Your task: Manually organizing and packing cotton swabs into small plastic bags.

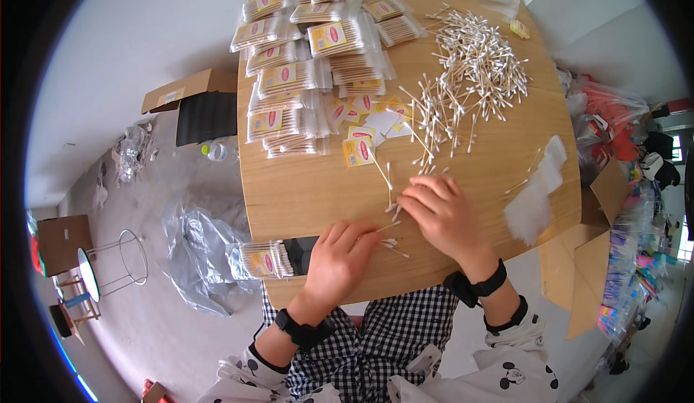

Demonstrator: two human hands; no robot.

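Note:
Near the front edge of the table, my left hand (338,257) is closed around a few cotton swabs (394,245), whose white tips stick out on its right side. My right hand (439,211) is bent over the wood just beyond, fingers pinched together at swab tips (394,208). Its palm side is hidden. To the left of my left hand, a clear bag filled with swabs (264,260) and a yellow label lies against a dark flat piece (298,253). A large loose heap of cotton swabs (481,63) spreads ahead of my right hand.
Stacked filled swab packs (289,78) cover the table's far left. Yellow and white label cards (359,150) lie scattered beside them. A crumpled white sheet (535,204) rests at right. Cardboard boxes (578,273) stand right of the table, and grey plastic sheeting (202,251) lies on the floor at left.

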